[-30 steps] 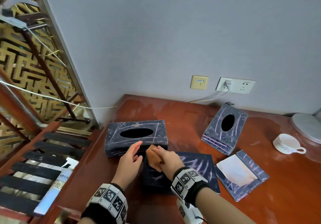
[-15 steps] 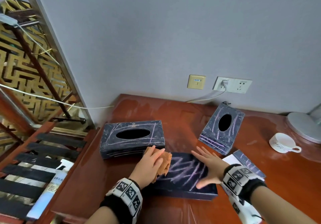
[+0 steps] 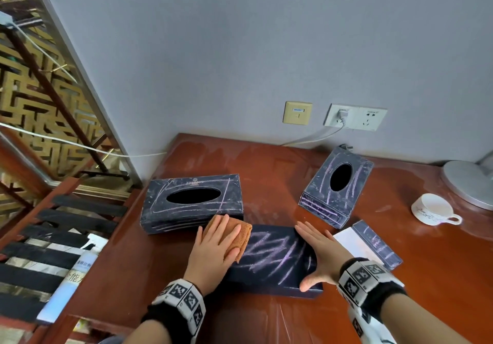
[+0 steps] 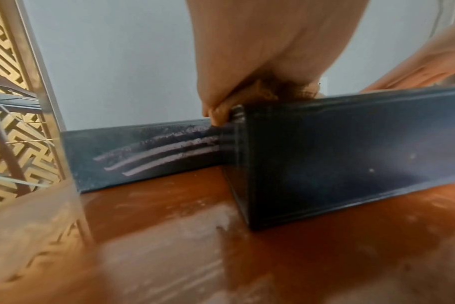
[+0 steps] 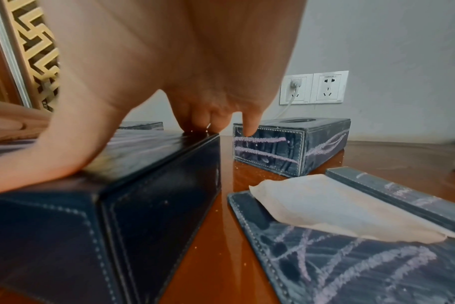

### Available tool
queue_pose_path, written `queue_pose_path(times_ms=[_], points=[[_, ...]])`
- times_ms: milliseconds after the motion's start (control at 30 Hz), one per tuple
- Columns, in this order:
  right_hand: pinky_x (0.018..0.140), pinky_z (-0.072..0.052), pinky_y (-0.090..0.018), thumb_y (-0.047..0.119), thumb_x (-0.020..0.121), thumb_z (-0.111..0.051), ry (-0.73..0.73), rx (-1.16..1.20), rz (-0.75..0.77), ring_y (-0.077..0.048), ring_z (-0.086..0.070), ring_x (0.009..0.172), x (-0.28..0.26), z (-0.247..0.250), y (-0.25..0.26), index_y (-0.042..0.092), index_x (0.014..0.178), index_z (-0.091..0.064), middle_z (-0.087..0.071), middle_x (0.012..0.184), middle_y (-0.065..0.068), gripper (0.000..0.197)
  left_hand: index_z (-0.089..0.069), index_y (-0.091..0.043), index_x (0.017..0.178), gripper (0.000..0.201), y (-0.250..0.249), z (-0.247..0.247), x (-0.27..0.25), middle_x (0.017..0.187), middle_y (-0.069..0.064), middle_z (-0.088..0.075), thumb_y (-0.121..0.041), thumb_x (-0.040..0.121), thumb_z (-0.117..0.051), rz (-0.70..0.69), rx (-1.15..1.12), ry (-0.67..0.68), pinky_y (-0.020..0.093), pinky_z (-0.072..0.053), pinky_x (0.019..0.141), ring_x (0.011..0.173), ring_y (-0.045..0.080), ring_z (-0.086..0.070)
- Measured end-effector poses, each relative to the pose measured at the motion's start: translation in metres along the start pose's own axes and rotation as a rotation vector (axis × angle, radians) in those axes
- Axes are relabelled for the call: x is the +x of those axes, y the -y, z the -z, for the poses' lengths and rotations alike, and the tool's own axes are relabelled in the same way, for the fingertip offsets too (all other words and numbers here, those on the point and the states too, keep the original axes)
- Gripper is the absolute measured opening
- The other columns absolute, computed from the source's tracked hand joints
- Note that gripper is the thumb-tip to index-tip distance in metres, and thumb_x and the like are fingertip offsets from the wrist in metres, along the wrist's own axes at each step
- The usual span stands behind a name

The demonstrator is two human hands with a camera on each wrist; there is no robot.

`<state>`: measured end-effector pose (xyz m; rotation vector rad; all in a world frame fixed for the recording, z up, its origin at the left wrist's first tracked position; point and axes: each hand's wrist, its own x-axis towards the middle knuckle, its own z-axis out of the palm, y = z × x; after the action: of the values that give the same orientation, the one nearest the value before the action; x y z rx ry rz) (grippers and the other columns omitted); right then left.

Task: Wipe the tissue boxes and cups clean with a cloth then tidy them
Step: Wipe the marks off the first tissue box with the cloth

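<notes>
A dark tissue box (image 3: 272,261) scribbled with chalk lies nearest me, bottom side up. My left hand (image 3: 216,242) presses an orange cloth (image 3: 240,234) flat onto the box's left end, fingers straight. My right hand (image 3: 320,250) lies flat on the right end, fingers spread. The left wrist view shows the cloth (image 4: 249,96) bunched under my left hand (image 4: 260,51) at the box's (image 4: 351,154) corner. In the right wrist view my right hand (image 5: 169,72) rests on the box (image 5: 143,185). A white cup (image 3: 432,210) stands far right.
A second chalked box (image 3: 192,202) lies just behind the cloth, and a third (image 3: 336,186) stands back right. A flat lid with a tissue on it (image 3: 373,242) lies right of my right hand. A lamp base (image 3: 466,183) fills the far right corner. A bottle (image 3: 72,271) stands off the table's left edge.
A second ago both hands met over the cloth. The left hand now presses it on the box, and the right hand has moved to the box's right end.
</notes>
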<state>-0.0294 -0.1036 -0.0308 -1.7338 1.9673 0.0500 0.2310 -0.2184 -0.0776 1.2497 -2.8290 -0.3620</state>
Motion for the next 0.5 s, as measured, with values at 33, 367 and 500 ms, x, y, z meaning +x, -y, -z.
queue_pose_path(times_ms=[33,367,500], points=[[0.116,0.011,-0.036,0.061,0.052,-0.077,-0.003,0.009,0.0,0.005,0.017,0.133,0.0,0.0,0.0,0.026,0.148,0.009,0.012,0.156,0.012,0.133,-0.045,-0.028,0.137,0.053,-0.002,-0.003,-0.002,0.149,0.003,-0.039,-0.047,0.097,-0.017,0.021,0.026,-0.013,0.047,-0.025,0.112,0.139,0.016,-0.02],[0.118,0.006,-0.039,0.058,0.053,-0.079,0.003,0.036,0.005,-0.004,0.014,0.142,0.003,0.0,-0.001,0.025,0.148,0.006,0.01,0.156,0.01,0.132,-0.063,-0.022,0.121,0.039,-0.028,-0.018,-0.039,0.137,0.004,-0.053,-0.034,0.097,-0.034,-0.215,-0.128,-0.205,0.026,-0.027,0.112,0.13,0.018,-0.045],[0.119,0.004,-0.039,0.057,0.053,-0.08,0.011,0.04,0.007,-0.006,0.014,0.142,0.005,-0.001,-0.002,0.024,0.148,0.007,0.011,0.156,0.01,0.133,-0.058,-0.026,0.118,0.03,-0.004,-0.003,-0.03,0.133,0.003,-0.057,-0.023,0.093,-0.041,-0.469,-0.105,-0.19,0.027,-0.043,0.102,0.124,0.015,-0.052]])
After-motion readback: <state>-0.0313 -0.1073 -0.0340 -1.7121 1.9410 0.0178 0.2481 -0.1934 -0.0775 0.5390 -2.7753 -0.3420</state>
